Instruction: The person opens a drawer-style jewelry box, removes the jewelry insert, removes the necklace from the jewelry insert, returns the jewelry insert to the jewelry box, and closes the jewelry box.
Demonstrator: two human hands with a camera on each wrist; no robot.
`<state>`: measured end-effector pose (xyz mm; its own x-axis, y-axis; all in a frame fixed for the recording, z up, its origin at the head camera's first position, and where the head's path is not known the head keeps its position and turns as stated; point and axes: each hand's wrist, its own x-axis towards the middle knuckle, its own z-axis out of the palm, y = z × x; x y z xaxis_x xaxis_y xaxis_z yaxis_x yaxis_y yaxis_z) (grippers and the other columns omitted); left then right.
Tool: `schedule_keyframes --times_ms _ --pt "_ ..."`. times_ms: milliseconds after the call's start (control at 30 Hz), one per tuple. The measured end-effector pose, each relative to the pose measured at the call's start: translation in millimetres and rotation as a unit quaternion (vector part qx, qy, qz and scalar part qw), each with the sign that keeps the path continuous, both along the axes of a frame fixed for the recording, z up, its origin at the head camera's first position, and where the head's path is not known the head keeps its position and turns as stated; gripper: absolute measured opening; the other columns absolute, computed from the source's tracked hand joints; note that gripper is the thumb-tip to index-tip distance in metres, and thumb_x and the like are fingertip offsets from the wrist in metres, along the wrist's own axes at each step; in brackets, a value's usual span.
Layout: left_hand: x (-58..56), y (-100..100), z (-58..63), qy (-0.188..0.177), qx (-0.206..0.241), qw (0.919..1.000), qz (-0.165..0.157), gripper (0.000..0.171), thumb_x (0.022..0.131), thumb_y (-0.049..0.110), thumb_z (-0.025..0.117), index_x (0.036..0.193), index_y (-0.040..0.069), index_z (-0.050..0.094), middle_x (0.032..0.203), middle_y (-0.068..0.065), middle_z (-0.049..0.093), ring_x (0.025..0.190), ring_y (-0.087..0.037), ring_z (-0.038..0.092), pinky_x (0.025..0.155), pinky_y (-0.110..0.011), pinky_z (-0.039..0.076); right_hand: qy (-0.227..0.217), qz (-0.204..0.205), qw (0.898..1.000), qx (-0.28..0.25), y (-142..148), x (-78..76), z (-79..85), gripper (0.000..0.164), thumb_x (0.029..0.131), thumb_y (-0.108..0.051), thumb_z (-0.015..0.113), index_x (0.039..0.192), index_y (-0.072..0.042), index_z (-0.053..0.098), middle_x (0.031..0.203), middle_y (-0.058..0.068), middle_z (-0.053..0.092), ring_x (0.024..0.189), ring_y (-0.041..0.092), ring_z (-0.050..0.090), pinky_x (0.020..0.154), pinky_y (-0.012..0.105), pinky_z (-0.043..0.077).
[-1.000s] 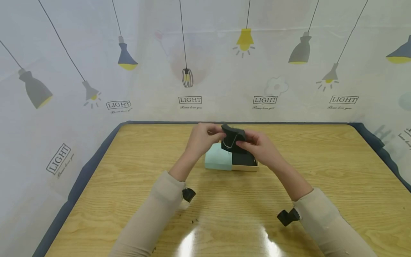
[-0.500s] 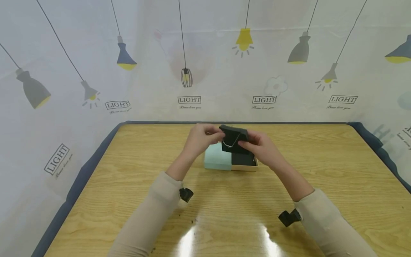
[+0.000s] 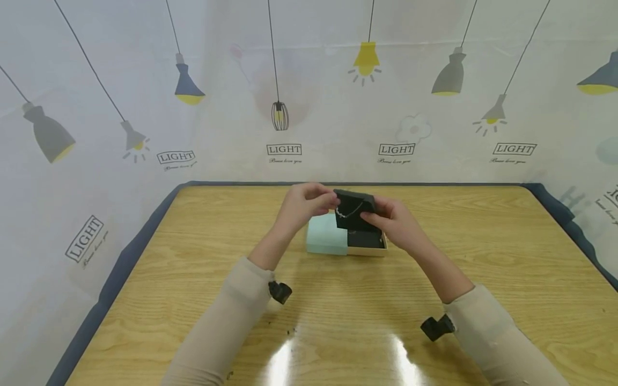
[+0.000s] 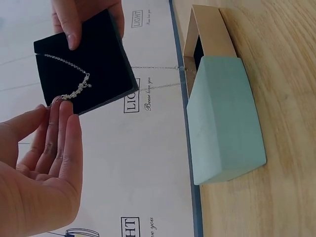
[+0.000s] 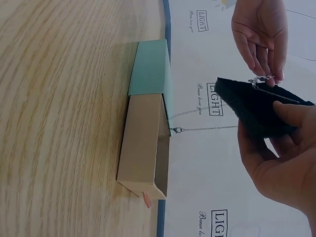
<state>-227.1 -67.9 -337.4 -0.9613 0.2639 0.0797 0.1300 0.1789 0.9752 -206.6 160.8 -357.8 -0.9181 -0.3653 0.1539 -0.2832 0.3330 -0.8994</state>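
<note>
My right hand [image 3: 398, 220] holds a black velvet jewelry pad [image 3: 350, 206] above the box, thumb across its face and fingers behind. A silver necklace [image 4: 69, 63] lies across the pad, with a beaded pendant section [image 4: 78, 91] near the left side. At that side, the thumb and fingertips of my left hand [image 3: 301, 206] pinch the necklace by the pad's edge. Thin strands of chain [image 5: 207, 129] hang from behind the pad down to the box, ending in a clasp [image 5: 176, 130]. Below is a drawer box with a mint-green sleeve [image 3: 327, 236] and a beige tray [image 5: 140, 143] pulled partly out.
The box stands on a wood-grain table [image 3: 328, 305] toward its far side. Small dark specks [image 3: 289, 331] lie on the tabletop nearer me. A white cloth printed with lamps [image 3: 338, 107] rises behind the table.
The pad has turned to face me more squarely and shifted slightly right with my right hand. My left hand stays near its left edge. The box has not moved.
</note>
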Motion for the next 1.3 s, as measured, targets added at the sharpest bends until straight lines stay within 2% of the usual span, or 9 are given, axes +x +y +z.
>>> schedule_keyframes --times_ms 133,400,633,767,867,1000,1133,1300 --pt "-0.1 0.4 -0.3 -0.004 0.017 0.9999 0.001 0.02 0.098 0.015 0.064 0.11 0.0 0.07 0.111 -0.019 0.073 0.102 -0.023 0.073 0.088 -0.03 0.061 0.0 0.001 1.0 0.0 1.2 1.3 0.1 0.034 0.099 -0.004 0.057 0.131 0.009 0.057 0.125 0.03 0.064 0.112 0.04 0.067 0.084 0.023 0.059" --pt "-0.4 1.7 1.8 -0.003 0.096 0.9953 0.005 0.019 0.099 0.015 0.062 0.107 -0.002 0.064 0.12 -0.02 0.071 0.096 -0.013 0.072 0.093 -0.035 0.059 0.003 0.001 1.0 0.012 1.7 2.6 0.0 0.035 0.099 -0.005 0.057 0.131 0.008 0.057 0.125 0.03 0.065 0.11 0.036 0.069 0.088 0.037 0.061" --pt "-0.8 0.3 1.9 -0.007 0.158 0.9873 -0.008 0.015 0.102 0.014 0.056 0.104 0.0 0.058 0.136 -0.016 0.063 0.12 -0.031 0.065 0.1 -0.034 0.056 -0.006 0.002 1.0 0.013 2.6 3.1 -0.7 0.036 0.099 -0.005 0.057 0.133 0.008 0.056 0.126 0.029 0.064 0.112 0.041 0.067 0.09 0.043 0.06" --pt "-0.4 -0.9 2.5 -0.027 0.188 0.9816 -0.014 0.015 0.104 0.018 0.054 0.105 0.003 0.056 0.146 -0.011 0.056 0.125 -0.028 0.062 0.105 -0.034 0.052 -0.008 0.002 1.0 0.009 3.2 2.6 -1.7 0.037 0.1 -0.004 0.056 0.134 0.008 0.054 0.128 0.03 0.063 0.114 0.042 0.066 0.09 0.041 0.06" --pt "0.1 -1.9 3.6 -0.046 0.226 0.9727 -0.023 0.012 0.105 0.018 0.051 0.105 0.007 0.056 0.152 -0.009 0.05 0.123 -0.021 0.063 0.106 -0.033 0.051 -0.012 0.0 1.0 0.006 3.6 3.0 -1.4 0.037 0.1 -0.005 0.055 0.135 0.008 0.053 0.129 0.03 0.062 0.115 0.042 0.065 0.089 0.04 0.06" --pt "0.3 -3.6 5.2 -0.069 0.299 0.9508 -0.046 0.013 0.106 0.016 0.046 0.113 0.011 0.056 0.153 -0.011 0.048 0.116 -0.014 0.064 0.102 -0.027 0.054 -0.016 -0.005 1.0 0.003 4.0 3.1 -1.3 0.038 0.101 -0.005 0.055 0.137 0.007 0.052 0.129 0.03 0.062 0.115 0.042 0.065 0.088 0.036 0.061" --pt "0.7 -5.6 6.9 -0.072 0.348 0.932 -0.071 0.029 0.107 0.016 0.043 0.136 0.011 0.049 0.151 -0.013 0.048 0.115 -0.013 0.063 0.098 -0.023 0.055 -0.014 -0.008 1.0 0.004 4.6 2.7 -1.6 0.039 0.101 -0.006 0.054 0.138 0.006 0.05 0.129 0.03 0.062 0.114 0.042 0.065 0.086 0.032 0.061" --pt "1.7 -7.9 9.4 -0.073 0.379 0.9188 -0.081 0.045 0.108 0.015 0.04 0.152 0.014 0.035 0.136 -0.008 0.059 0.118 -0.014 0.062 0.103 -0.024 0.052 -0.016 -0.013 1.0 0.005 5.9 3.3 -2.4 0.04 0.101 -0.006 0.054 0.139 0.006 0.05 0.129 0.031 0.062 0.114 0.043 0.065 0.085 0.032 0.061"
